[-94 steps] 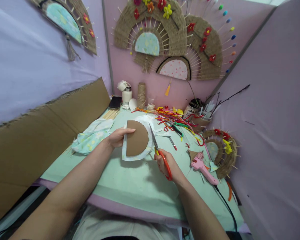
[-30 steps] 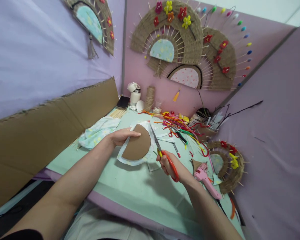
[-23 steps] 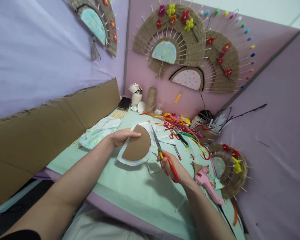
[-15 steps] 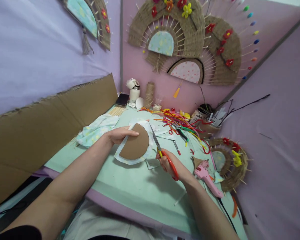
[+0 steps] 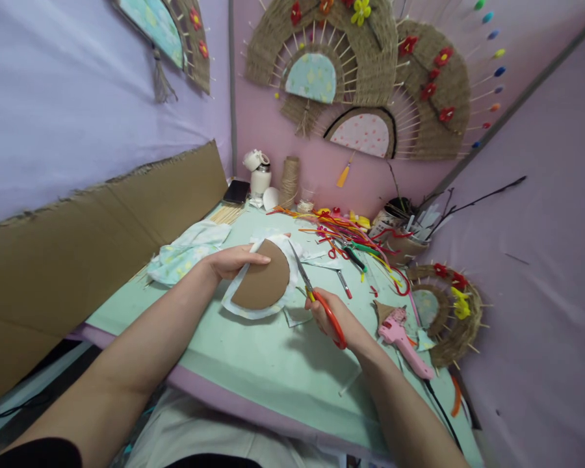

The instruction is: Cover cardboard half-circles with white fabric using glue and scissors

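My left hand [image 5: 236, 260] grips a half-round piece of brown cardboard [image 5: 263, 279] by its straight edge, thumb on top. Pale patterned fabric [image 5: 246, 312] lies against the cardboard's underside and shows as a border around it. My right hand [image 5: 334, 315] is closed on scissors with red handles [image 5: 332, 318]. Their blades [image 5: 301, 268] look shut and point up and away, just right of the cardboard's curved edge. Whether the blades touch the fabric I cannot tell. A small fabric scrap [image 5: 297, 316] lies on the table below.
A pink glue gun [image 5: 404, 342] lies to the right, beside a small woven fan [image 5: 455, 318]. Colourful pipe cleaners [image 5: 344, 229] and green-handled pliers [image 5: 355, 257] lie behind my hands. Crumpled fabric [image 5: 182, 253] is at the left, near a tall cardboard sheet [image 5: 102, 227]. Twine [image 5: 289, 182] stands at the back.
Since about three seconds ago the cardboard with its fabric has been turned, its straight edge now slanting. A fabric scrap shows below it. Over the last second mainly the camera view has shifted.
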`<state>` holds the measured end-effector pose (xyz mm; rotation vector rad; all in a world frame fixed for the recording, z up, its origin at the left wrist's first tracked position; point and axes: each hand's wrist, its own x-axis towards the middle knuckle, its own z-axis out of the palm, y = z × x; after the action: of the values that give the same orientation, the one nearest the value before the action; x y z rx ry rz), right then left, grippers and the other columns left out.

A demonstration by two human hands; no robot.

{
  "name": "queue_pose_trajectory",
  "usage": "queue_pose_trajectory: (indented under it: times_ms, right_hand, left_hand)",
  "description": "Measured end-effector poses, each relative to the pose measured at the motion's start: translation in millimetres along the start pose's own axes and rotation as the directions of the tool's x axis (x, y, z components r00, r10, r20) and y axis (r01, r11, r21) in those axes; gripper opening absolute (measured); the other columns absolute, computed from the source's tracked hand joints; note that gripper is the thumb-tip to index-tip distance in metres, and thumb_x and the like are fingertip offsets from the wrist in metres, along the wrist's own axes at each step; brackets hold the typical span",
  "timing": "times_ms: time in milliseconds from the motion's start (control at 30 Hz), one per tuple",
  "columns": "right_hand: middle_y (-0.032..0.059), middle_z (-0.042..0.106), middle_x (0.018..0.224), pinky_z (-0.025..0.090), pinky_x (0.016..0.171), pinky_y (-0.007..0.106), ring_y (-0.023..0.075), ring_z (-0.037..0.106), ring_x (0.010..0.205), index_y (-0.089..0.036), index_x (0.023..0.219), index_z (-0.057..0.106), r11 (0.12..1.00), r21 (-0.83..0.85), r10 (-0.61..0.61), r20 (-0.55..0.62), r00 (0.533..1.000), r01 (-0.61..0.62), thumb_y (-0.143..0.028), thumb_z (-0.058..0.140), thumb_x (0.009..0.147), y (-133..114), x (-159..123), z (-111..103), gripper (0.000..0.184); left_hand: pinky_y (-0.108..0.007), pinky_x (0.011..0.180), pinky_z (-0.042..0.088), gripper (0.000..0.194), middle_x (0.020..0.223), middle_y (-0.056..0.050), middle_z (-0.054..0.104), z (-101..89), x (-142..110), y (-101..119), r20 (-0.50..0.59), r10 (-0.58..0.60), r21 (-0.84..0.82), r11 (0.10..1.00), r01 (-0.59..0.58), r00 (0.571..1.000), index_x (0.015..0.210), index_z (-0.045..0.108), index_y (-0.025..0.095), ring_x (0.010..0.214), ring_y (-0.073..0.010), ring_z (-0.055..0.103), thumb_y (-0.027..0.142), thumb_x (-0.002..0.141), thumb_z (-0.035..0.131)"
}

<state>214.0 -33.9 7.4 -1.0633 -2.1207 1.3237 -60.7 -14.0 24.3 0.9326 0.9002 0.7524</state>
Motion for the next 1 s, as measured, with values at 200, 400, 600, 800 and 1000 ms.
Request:
queue_pose_trajectory:
  times_ms: [200, 400, 600, 800, 1000]
  right_hand:
    - [-0.0077, 0.039, 0.046, 0.026, 0.041, 0.021, 0.009, 0.036, 0.04, -0.021, 0.069, 0.047, 0.996, -0.002, 0.094, -0.057, 0.994, -0.094, -0.047, 0.049, 0.081, 3, 2, -1, 0.028]
    - [-0.009, 0.035, 0.043, 0.023, 0.039, 0.02, 0.0081, 0.033, 0.038, -0.022, 0.063, 0.042, 0.99, 0.0, 0.138, -0.102, 0.985, -0.139, -0.037, 0.054, 0.077, 8, 6, -1, 0.024]
    - [-0.009, 0.035, 0.046, 0.025, 0.039, 0.02, 0.008, 0.032, 0.038, -0.021, 0.069, 0.047, 0.993, 0.027, 0.114, -0.079, 0.99, -0.112, -0.041, 0.052, 0.078, 15, 7, -2, 0.023]
    - [-0.0071, 0.037, 0.052, 0.029, 0.041, 0.021, 0.0089, 0.034, 0.043, -0.019, 0.079, 0.051, 0.998, 0.057, 0.032, -0.006, 0.999, -0.032, -0.06, 0.048, 0.08, 20, 4, -4, 0.041]
    - [-0.0058, 0.039, 0.055, 0.031, 0.044, 0.022, 0.0104, 0.037, 0.046, -0.02, 0.082, 0.051, 0.999, 0.03, -0.015, 0.023, 1.0, 0.014, -0.065, 0.043, 0.081, 20, 3, -5, 0.046]
  left_hand:
    - [-0.033, 0.076, 0.051, 0.048, 0.095, -0.01, 0.073, 1.3, 1, 1, -0.008, 0.038, -0.013, 0.999, -0.038, 0.999, 0.104, 0.066, 0.015, 0.082, -0.0222, 0.067, 0.035, 0.062, 0.08]
    - [-0.032, 0.077, 0.05, 0.046, 0.105, -0.01, 0.071, 2.8, 5, 1, -0.067, 0.132, -0.026, 0.991, -0.134, 0.989, 0.107, 0.063, 0.016, 0.089, -0.023, 0.066, 0.037, 0.069, 0.077]
    - [-0.03, 0.078, 0.05, 0.057, 0.112, -0.008, 0.069, 4.9, 3, 2, -0.016, 0.146, 0.015, 0.989, -0.146, 0.989, 0.124, 0.056, 0.022, 0.091, -0.0216, 0.066, 0.037, 0.072, 0.075]
    - [-0.03, 0.082, 0.049, 0.07, 0.116, -0.006, 0.068, 7.5, -1, 4, 0.074, 0.122, 0.065, 0.99, -0.126, 0.99, 0.138, 0.043, 0.028, 0.098, -0.0213, 0.065, 0.035, 0.075, 0.072]
    - [-0.031, 0.083, 0.049, 0.074, 0.121, -0.008, 0.065, 6.9, -1, 3, 0.086, 0.154, 0.084, 0.983, -0.161, 0.984, 0.143, 0.035, 0.029, 0.101, -0.0217, 0.063, 0.034, 0.078, 0.069]
